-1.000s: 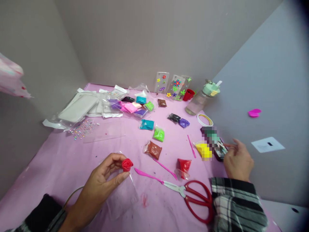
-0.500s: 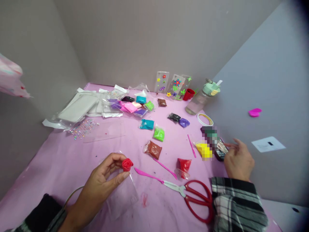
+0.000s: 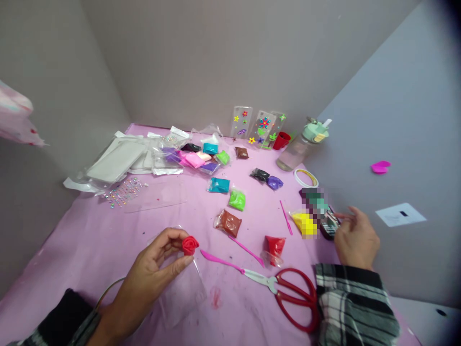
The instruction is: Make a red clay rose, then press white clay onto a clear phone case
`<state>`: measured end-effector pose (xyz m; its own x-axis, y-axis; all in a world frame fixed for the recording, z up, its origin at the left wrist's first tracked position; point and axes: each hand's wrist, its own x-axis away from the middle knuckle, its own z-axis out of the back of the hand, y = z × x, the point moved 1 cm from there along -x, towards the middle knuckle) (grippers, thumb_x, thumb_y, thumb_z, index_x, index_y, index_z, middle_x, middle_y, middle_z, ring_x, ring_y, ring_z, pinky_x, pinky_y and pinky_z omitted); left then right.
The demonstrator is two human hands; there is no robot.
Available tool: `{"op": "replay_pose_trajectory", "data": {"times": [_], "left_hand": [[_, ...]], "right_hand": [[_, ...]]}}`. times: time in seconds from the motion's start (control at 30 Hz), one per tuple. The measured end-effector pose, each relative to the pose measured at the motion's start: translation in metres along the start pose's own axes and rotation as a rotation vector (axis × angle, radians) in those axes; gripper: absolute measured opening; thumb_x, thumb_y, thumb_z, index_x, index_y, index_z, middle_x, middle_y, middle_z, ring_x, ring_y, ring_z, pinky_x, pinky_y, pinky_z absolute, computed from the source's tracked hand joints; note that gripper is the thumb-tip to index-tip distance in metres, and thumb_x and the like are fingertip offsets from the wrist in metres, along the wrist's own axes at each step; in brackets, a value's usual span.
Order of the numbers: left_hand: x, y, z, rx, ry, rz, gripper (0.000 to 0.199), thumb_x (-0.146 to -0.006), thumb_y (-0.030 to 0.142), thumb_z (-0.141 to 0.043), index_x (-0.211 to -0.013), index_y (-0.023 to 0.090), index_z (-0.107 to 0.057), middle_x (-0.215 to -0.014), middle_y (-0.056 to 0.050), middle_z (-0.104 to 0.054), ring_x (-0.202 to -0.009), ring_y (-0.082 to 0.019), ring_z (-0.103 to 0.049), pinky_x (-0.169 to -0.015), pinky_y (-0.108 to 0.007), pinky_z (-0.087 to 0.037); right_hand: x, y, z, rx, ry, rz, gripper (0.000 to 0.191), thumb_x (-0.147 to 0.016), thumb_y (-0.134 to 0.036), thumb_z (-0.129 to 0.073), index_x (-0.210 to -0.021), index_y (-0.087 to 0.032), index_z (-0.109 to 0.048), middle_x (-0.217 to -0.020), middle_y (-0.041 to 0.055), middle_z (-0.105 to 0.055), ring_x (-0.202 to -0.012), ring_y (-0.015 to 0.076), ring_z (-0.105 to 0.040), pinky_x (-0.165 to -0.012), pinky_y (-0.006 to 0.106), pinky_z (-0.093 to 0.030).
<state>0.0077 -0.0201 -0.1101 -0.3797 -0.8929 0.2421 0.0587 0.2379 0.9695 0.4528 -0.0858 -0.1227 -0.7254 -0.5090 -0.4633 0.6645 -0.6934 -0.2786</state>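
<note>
My left hand (image 3: pixel 163 262) pinches a small red clay rose (image 3: pixel 190 245) between thumb and fingers. Below it on the cloth lies a clear phone case (image 3: pixel 183 298), partly hidden by the hand. My right hand (image 3: pixel 356 238) is at the lower end of a phone (image 3: pixel 329 225), a finger stretched out over or on its screen; it grips nothing. Part of the phone is blurred out. Beside it sits a yellow clay packet (image 3: pixel 304 224). A torn red clay packet (image 3: pixel 275 247), red-handled scissors (image 3: pixel 288 288) and pink modelling tools (image 3: pixel 223 261) lie between the hands.
Farther back are several clay packets (image 3: pixel 219 185), a tape roll (image 3: pixel 306 178), a water bottle (image 3: pixel 295 151) and a red cup (image 3: pixel 281 141). Decorated clear cases (image 3: pixel 264 126) lean on the back wall. Packaged cases (image 3: pixel 117 161) and loose gems (image 3: pixel 124 192) lie at left.
</note>
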Motion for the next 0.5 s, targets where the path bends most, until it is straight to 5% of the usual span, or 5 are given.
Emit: {"op": "replay_pose_trajectory", "data": {"times": [0.5], "left_hand": [[-0.0018,-0.0065,0.0013,0.003,-0.003,-0.016,0.017,-0.087,0.034,-0.073,-0.097,0.025,-0.063,-0.098,0.001,-0.063,-0.098,-0.017,-0.064,-0.090,-0.027,-0.051]], "right_hand": [[-0.0010,-0.0022,-0.0029,-0.022,0.029,-0.017,0.052,-0.083,-0.014,-0.044,-0.131,-0.011,-0.063,-0.096,0.0141,-0.078,-0.090,0.0311,-0.067,-0.079,0.040,-0.046]]}}
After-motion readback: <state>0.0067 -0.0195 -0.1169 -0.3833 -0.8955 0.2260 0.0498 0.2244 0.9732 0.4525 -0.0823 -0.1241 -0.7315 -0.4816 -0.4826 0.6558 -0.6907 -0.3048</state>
